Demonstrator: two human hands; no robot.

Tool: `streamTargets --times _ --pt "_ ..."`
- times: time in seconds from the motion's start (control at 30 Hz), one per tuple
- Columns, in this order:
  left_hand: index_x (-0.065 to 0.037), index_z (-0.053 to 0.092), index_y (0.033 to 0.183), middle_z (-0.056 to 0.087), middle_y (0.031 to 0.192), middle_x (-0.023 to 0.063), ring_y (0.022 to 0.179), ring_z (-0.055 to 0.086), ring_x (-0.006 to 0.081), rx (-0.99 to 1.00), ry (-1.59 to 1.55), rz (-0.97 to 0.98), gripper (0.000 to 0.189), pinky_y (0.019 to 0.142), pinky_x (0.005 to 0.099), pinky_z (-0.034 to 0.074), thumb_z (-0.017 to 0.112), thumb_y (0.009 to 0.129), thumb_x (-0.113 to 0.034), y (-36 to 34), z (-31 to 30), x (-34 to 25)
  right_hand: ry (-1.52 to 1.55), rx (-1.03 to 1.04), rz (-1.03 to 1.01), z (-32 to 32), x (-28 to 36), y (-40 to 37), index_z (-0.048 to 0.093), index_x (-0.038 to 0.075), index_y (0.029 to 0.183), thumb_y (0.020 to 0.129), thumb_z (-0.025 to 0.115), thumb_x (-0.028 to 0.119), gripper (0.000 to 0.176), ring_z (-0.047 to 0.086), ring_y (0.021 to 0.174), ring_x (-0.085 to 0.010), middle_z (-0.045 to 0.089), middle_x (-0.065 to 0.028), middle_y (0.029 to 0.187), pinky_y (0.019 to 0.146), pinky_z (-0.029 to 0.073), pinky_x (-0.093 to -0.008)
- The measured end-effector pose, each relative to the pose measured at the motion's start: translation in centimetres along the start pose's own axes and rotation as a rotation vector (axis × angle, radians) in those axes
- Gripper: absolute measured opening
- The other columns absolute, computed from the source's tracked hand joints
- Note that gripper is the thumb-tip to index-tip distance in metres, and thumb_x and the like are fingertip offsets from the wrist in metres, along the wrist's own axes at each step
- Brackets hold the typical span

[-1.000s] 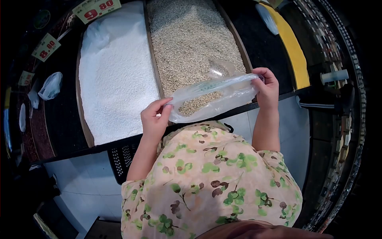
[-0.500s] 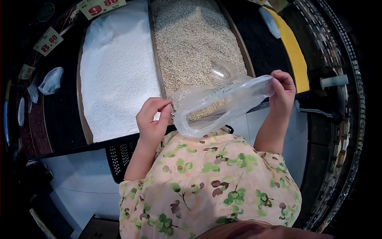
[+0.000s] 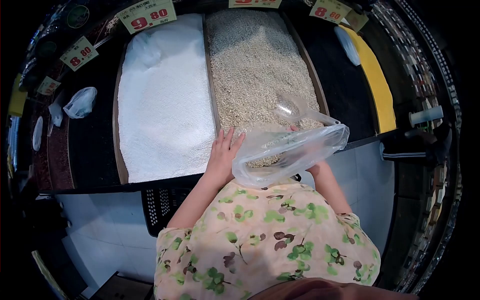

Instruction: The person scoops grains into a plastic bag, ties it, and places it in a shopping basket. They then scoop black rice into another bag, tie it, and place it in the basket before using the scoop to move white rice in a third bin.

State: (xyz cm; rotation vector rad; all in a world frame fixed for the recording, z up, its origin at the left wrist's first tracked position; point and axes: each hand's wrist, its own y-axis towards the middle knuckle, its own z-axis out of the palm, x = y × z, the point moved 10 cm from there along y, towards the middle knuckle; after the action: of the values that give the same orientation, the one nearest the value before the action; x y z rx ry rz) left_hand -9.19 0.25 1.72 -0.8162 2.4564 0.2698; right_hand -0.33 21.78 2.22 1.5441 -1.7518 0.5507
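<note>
My left hand [image 3: 226, 152] lies at the near edge of the grain bin, fingers stretched out and a little apart, its thumb side against a clear plastic bag [image 3: 260, 172]. The bag hangs wide, its mouth facing me, over pale grain [image 3: 260, 65]. My right hand [image 3: 314, 152] is under or behind the bag's right part; the film blurs its fingers, and one fingertip shows by the upper edge. Just beyond the bag, a clear plastic scoop [image 3: 290, 107] rests on the grain with its handle pointing right.
White grain or powder [image 3: 165, 100] fills the bin on the left, with a crumpled plastic bag [image 3: 145, 50] on it. Dark bins flank both sides; another knotted bag [image 3: 81, 102] lies at left. Price signs [image 3: 147, 16] line the back. A black crate [image 3: 156, 207] stands below.
My left hand has gone from a pinch to spread fingers beside the bag. My right hand has left the bag's upper right corner and moved down and left behind the film.
</note>
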Motion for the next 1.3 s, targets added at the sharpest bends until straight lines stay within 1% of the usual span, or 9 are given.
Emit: streamTargets --times 0.07,0.17,0.3,0.5,0.7,0.83,0.97,1.17,1.3 --pt "-0.018 0.026 0.143 0.017 0.146 0.0210 0.134 0.014 0.0466 -0.012 -0.005 0.021 0.087 0.104 0.0589 0.019 0.069 0.070 -0.039 0.9 0.8 -0.4 -0.103 -0.051 -0.237 0.9 3.0 0.8 0.056 0.006 0.113 0.072 0.068 0.018 0.044 0.052 0.107 -0.0289 0.057 -0.0125 0.114 0.093 0.042 -0.0381" --pt "-0.016 0.025 0.143 0.015 0.147 0.0187 0.135 0.013 0.0443 0.020 0.055 0.044 0.091 0.104 0.0594 0.017 0.068 0.068 -0.045 2.6 3.0 -0.5 -0.157 0.336 0.085 4.5 3.3 3.3 0.053 0.005 0.116 0.078 0.064 0.018 0.041 0.052 0.109 -0.0281 0.055 -0.0130 0.117 0.093 0.041 -0.0381" --pt "-0.009 0.041 0.133 0.036 0.139 0.0143 0.129 0.031 0.0327 -0.104 -0.427 0.253 0.070 0.106 0.0471 0.024 0.065 0.075 -0.039 4.9 0.8 -3.2 0.421 -0.023 0.072 3.2 6.4 4.8 0.056 0.004 0.111 0.079 0.064 0.016 0.035 0.055 0.104 -0.0224 0.059 -0.0114 0.108 0.090 0.043 -0.0362" --pt "-0.008 0.048 0.127 0.049 0.128 0.0110 0.118 0.045 0.0290 -0.072 -0.838 0.220 0.052 0.102 0.0408 0.033 0.062 0.080 -0.026 7.3 2.8 -3.0 -0.048 0.077 -0.214 3.6 9.9 5.7 0.059 0.005 0.105 0.075 0.066 0.016 0.033 0.056 0.100 -0.0274 0.059 -0.0142 0.105 0.086 0.044 -0.0372" --pt "-0.007 0.050 0.123 0.051 0.125 0.0131 0.117 0.046 0.0289 -0.412 -0.466 0.222 0.047 0.101 0.0414 0.034 0.062 0.081 -0.025 8.3 1.7 -0.9 0.008 -0.112 -0.201 0.1 8.8 5.4 0.055 0.004 0.113 0.072 0.067 0.021 0.046 0.050 0.108 -0.0370 0.054 -0.0187 0.114 0.092 0.040 -0.0427" --pt "-0.004 0.046 0.126 0.055 0.118 0.0098 0.109 0.052 0.0230 -0.249 -1.153 -0.374 0.042 0.094 0.0360 0.042 0.059 0.087 -0.015 7.7 -0.5 0.5 -0.018 -0.184 -0.194 -2.0 8.6 4.2 0.048 0.003 0.125 0.071 0.071 0.028 0.064 0.046 0.117 -0.0339 0.050 -0.0175 0.124 0.100 0.035 -0.0405" --pt "-0.004 0.048 0.122 0.056 0.113 0.0085 0.105 0.054 0.0227 -0.324 -1.699 -0.521 0.036 0.089 0.0363 0.045 0.058 0.088 -0.010 8.1 1.3 1.4 -0.185 -0.108 -0.175 -0.2 7.4 2.9 0.034 0.000 0.134 0.067 0.075 0.035 0.086 0.036 0.126 -0.0387 0.042 -0.0220 0.132 0.104 0.028 -0.0447" --pt "-0.001 0.049 0.120 0.055 0.117 0.0092 0.107 0.053 0.0217 -0.314 -1.803 -0.346 0.032 0.093 0.0359 0.042 0.054 0.090 -0.010 9.0 -0.8 -2.9 -0.249 -0.143 -0.284 2.1 7.9 4.7 0.025 -0.006 0.136 0.060 0.077 0.050 0.108 0.027 0.130 -0.0431 0.034 -0.0258 0.136 0.105 0.024 -0.0494" --pt "0.000 0.050 0.118 0.056 0.115 0.0094 0.106 0.053 0.0200 -0.221 -1.907 -0.376 0.030 0.092 0.0338 0.042 0.052 0.091 -0.013 8.3 -1.8 -5.5 -0.080 -0.074 -0.146 2.9 8.2 6.2 0.039 0.003 0.130 0.059 0.079 0.039 0.089 0.037 0.123 -0.0405 0.040 -0.0223 0.131 0.103 0.029 -0.0465"
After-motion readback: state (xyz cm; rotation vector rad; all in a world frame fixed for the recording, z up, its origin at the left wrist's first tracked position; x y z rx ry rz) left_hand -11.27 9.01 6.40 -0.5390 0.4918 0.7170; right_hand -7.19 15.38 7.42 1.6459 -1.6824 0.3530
